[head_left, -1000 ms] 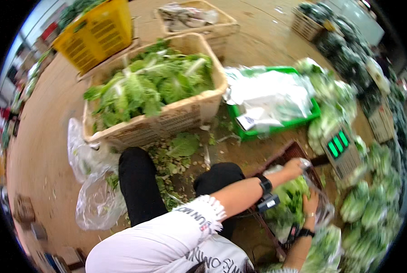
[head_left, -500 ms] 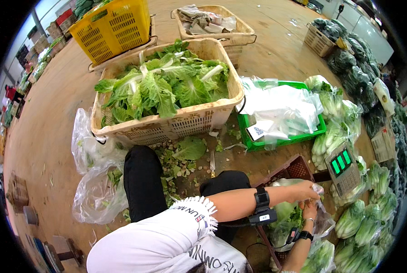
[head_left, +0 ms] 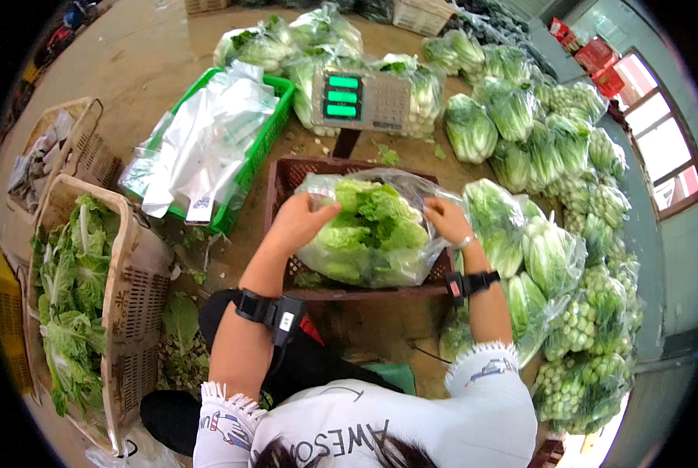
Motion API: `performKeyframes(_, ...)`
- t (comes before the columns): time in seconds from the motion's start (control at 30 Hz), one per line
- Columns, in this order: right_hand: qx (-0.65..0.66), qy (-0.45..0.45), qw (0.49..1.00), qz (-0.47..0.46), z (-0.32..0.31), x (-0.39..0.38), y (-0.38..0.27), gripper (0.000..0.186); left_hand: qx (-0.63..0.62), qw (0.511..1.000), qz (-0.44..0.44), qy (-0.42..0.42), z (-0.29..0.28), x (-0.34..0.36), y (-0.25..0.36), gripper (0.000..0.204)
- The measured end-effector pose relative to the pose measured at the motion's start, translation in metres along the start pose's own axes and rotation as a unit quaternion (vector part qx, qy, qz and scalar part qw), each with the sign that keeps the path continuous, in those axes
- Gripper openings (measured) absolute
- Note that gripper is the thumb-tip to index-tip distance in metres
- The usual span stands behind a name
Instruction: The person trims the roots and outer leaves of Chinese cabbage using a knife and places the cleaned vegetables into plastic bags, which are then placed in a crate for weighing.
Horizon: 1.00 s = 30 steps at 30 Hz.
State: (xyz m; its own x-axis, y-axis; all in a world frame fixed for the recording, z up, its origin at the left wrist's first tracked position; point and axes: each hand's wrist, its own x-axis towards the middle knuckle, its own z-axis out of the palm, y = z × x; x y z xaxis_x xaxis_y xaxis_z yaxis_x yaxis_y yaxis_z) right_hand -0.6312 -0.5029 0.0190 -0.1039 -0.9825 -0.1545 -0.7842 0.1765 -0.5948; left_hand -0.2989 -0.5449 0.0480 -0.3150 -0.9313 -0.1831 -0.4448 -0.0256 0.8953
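A clear plastic bag (head_left: 436, 257) full of pale green Chinese cabbages (head_left: 368, 226) sits in a brown slotted crate (head_left: 341, 295). My left hand (head_left: 302, 221) pinches the bag's left rim, its fingers closed on the film. On the opposite side, my right hand (head_left: 448, 221) grips the right rim between thumb and fingers. The bag's mouth is spread between both hands, leaving the cabbage leaves exposed on top. Just beyond the crate stands a scale display (head_left: 361, 100) on a dark post, its screen lit green.
At my left are a green tray (head_left: 280, 109) of white plastic bags (head_left: 216, 132) and a crate (head_left: 134, 312) heaped with loose leaves (head_left: 76, 296). Bagged cabbages (head_left: 513, 144) cover the floor ahead and to the right. Leaf scraps (head_left: 181, 363) litter the floor near my leg.
My view has turned right toward the scale. My hands, close together at the bag before, are now apart on its two sides, and the bag's mouth is spread wide.
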Motion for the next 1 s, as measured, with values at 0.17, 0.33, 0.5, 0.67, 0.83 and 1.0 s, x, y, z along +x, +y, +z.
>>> performKeyframes(0.17,-0.079,0.032,0.993,-0.078,0.018,-0.018,-0.032,0.031,0.011,0.999,0.016,0.044,0.016,0.008,-0.040,0.060)
performKeyframes(0.33,-0.134,0.072,0.981,-0.120,0.033,0.000,-0.014,0.027,-0.089,0.996,-0.012,0.009,0.002,-0.001,-0.028,0.057)
performKeyframes(0.5,-0.191,0.065,0.972,-0.120,0.042,0.000,-0.012,0.039,-0.092,0.994,0.002,0.053,0.006,-0.001,-0.024,0.050)
performKeyframes(0.67,-0.319,0.082,0.933,-0.143,0.072,-0.004,-0.005,0.047,-0.092,0.995,0.033,0.033,0.011,0.009,-0.027,0.043)
performKeyframes(0.83,-0.016,0.035,0.999,-0.031,0.037,0.034,-0.001,0.035,-0.097,0.994,0.042,0.034,0.013,0.007,-0.019,0.036)
performKeyframes(1.0,-0.201,-0.213,0.956,-0.025,0.063,0.095,0.031,0.062,-0.204,0.978,0.023,-0.025,0.013,0.008,-0.028,0.030)
